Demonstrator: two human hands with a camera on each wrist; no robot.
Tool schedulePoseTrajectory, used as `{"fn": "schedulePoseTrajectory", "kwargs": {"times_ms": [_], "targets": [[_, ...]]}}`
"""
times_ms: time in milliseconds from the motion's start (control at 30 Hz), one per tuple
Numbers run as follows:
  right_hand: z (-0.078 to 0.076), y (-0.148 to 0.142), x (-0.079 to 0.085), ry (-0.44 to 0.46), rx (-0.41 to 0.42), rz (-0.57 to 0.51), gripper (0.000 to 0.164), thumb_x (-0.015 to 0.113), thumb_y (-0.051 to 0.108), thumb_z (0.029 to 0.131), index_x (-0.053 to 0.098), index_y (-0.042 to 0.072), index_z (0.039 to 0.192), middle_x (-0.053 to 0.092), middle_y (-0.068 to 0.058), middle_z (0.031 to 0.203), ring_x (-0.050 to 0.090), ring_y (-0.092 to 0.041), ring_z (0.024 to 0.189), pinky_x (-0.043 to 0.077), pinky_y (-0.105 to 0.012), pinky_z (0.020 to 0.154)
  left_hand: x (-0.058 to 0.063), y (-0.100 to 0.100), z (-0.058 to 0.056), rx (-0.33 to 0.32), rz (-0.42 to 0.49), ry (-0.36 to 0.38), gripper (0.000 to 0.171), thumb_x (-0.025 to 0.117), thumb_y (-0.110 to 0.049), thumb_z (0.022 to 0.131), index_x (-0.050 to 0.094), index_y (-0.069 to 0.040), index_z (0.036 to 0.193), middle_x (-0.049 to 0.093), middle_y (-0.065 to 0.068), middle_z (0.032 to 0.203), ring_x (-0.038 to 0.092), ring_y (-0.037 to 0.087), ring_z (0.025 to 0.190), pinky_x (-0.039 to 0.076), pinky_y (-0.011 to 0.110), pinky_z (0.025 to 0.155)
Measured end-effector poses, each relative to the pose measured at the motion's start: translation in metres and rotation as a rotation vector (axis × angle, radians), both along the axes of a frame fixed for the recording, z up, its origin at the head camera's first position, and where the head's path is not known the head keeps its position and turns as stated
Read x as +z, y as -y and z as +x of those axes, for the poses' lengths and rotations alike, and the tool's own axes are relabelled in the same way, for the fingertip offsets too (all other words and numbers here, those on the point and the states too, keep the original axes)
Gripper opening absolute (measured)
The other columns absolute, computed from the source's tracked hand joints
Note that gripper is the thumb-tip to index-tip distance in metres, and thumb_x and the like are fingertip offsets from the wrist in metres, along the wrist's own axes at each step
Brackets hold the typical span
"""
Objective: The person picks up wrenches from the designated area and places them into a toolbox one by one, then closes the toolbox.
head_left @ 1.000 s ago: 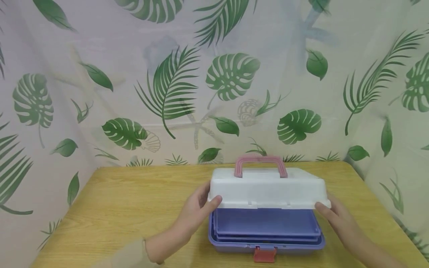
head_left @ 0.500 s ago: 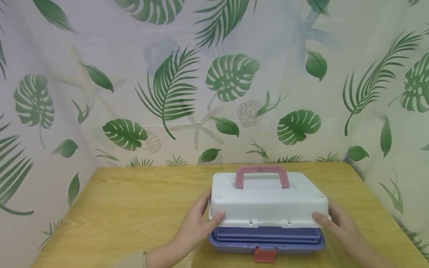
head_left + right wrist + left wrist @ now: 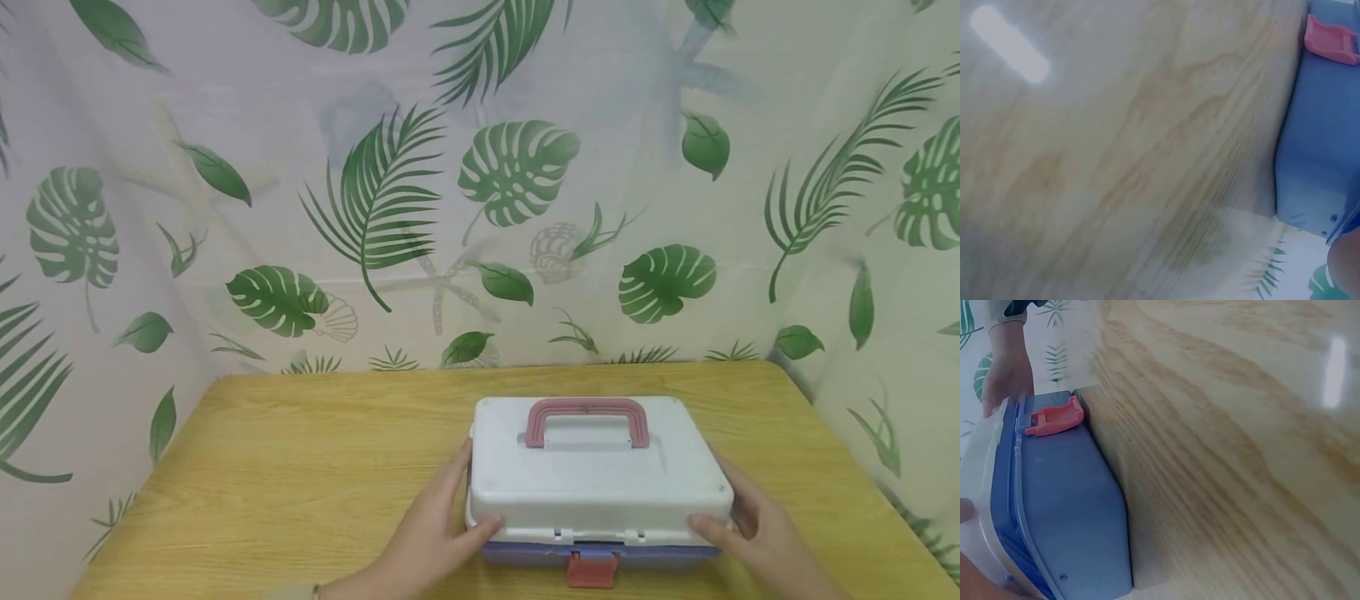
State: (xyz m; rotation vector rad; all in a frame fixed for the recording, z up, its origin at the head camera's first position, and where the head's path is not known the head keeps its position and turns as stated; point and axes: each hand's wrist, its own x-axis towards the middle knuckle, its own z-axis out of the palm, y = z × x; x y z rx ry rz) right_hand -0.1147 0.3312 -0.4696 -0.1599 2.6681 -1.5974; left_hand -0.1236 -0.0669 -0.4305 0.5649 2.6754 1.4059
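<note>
A plastic toolbox stands on the table, with a white lid (image 3: 600, 475) over a blue-purple base (image 3: 1075, 494). My left hand (image 3: 427, 533) grips the lid's left end, thumb on its front face and fingers along the side. At the other end my right hand (image 3: 757, 533) holds the lid the same way, its fingers partly hidden behind the corner. The lid sits low over the base, and in the left wrist view a narrow strip of blue shows between them. A red latch (image 3: 592, 571) hangs down at the front. On top, the pink handle (image 3: 587, 407) stands up.
The wood-grain table (image 3: 300, 467) extends left of the box and a little to its right. A leaf-printed cloth (image 3: 375, 250) hangs behind the table and along both sides.
Both hands have lowered the white lid from a raised, tilted position towards the front of the base. The inner blue trays are now covered in the head view. The base has stayed put.
</note>
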Motion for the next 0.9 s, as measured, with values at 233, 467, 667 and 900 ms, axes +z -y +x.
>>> {"fn": "schedulePoseTrajectory", "kwargs": {"times_ms": [233,467,667,900], "targets": [[0.001,-0.001,-0.001,0.062,0.004,0.056,0.086,0.072,0.017,0.103,0.019,-0.004,0.167,0.023,-0.036,0.17,0.024,0.012,0.154,0.03,0.007,0.097,-0.007,0.003,0.003,-0.017,-0.031,-0.017,0.095,0.078,-0.038,0.097,0.026,0.0,0.167,0.03,0.023,0.172,0.035,0.045,0.157,0.031,0.065,0.125],[0.001,0.0,0.003,0.147,0.0,0.098,0.095,0.076,0.023,0.1,0.016,-0.004,0.168,0.02,-0.034,0.172,0.024,-0.058,0.153,0.03,0.007,0.095,-0.014,0.003,0.006,-0.028,-0.046,-0.003,0.095,0.076,-0.038,0.098,0.022,-0.001,0.168,0.028,0.021,0.174,0.033,0.041,0.159,0.03,0.063,0.126],[0.002,-0.001,0.002,0.166,0.008,0.152,0.098,0.078,0.026,0.099,0.014,-0.002,0.169,0.021,-0.032,0.172,0.025,-0.043,0.16,0.042,-0.004,0.105,-0.019,0.002,0.007,-0.025,-0.063,0.001,0.098,0.076,-0.04,0.098,0.019,-0.003,0.169,0.025,0.02,0.175,0.033,0.04,0.159,0.031,0.063,0.125],[0.0,0.0,0.001,0.178,0.005,0.175,0.103,0.082,0.026,0.095,0.015,-0.001,0.169,0.022,-0.032,0.172,0.028,-0.058,0.152,0.039,0.0,0.099,-0.02,0.002,0.007,-0.025,-0.082,0.008,0.101,0.077,-0.039,0.097,0.017,-0.003,0.169,0.025,0.02,0.175,0.035,0.041,0.158,0.032,0.063,0.125]]}}
